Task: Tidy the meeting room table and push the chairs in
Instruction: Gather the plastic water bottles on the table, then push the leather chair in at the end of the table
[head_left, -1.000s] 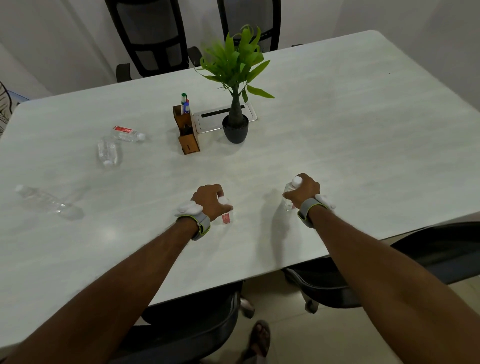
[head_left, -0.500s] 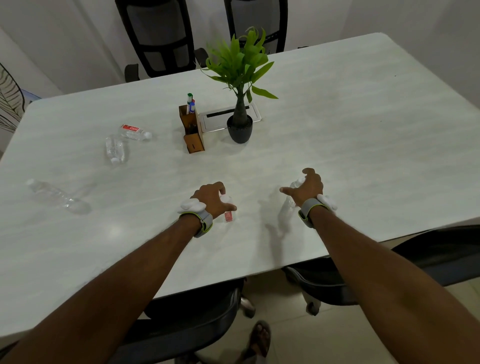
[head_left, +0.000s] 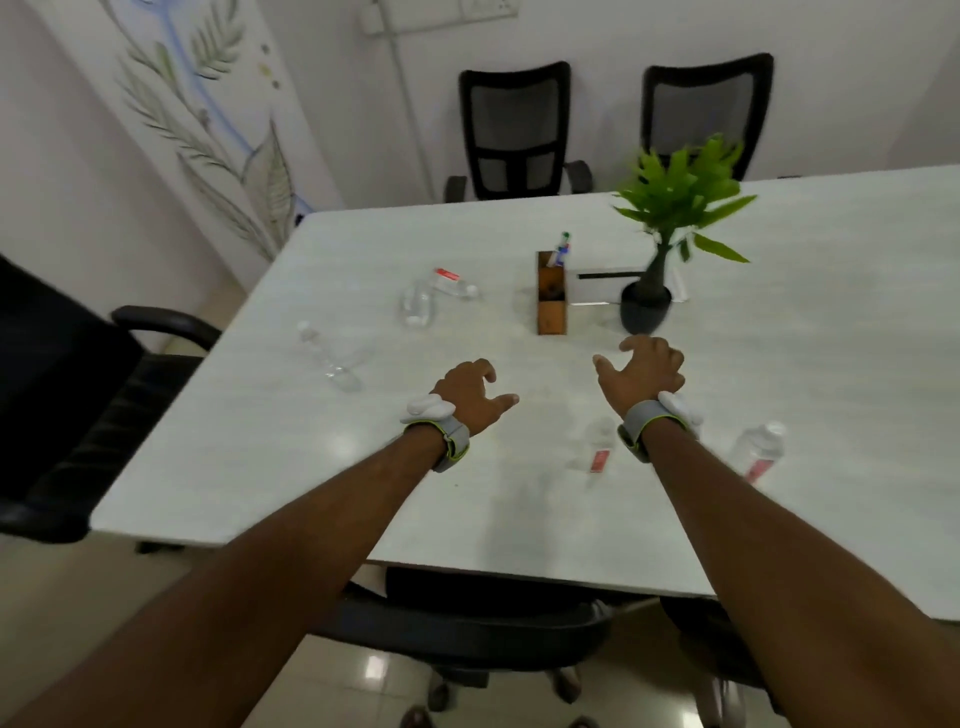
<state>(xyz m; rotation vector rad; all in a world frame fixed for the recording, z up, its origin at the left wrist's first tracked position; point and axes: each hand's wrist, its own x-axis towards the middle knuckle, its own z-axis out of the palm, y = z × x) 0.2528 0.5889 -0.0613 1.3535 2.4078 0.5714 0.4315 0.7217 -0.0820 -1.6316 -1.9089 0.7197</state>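
While both hands hover above it, long white laminate meeting table (head_left: 841, 364) fills most of view. Large black padded armchair (head_left: 67, 415) sits off table's left end, angled, apart from the edge. Two black mesh-backed chairs (head_left: 519, 130) stand at far side against wall. Black seat (head_left: 467, 618) tucked partly under near edge. Green leafy plant in dark round pot (head_left: 647, 306) upright mid-table. Left hand (head_left: 470, 392) and right hand (head_left: 641, 366), each with grey wrist strap, are spread with fingers loosely curled, empty, not clearly touching table. Brown wooden pen holder (head_left: 551, 301) just left of pot, markers sticking up. Three clear plastic water bottles lie on their sides (head_left: 415, 309) left of holder. Two clear red-labelled bottles (head_left: 758, 452) blurred, apparently upright, near right wrist, close to near edge.
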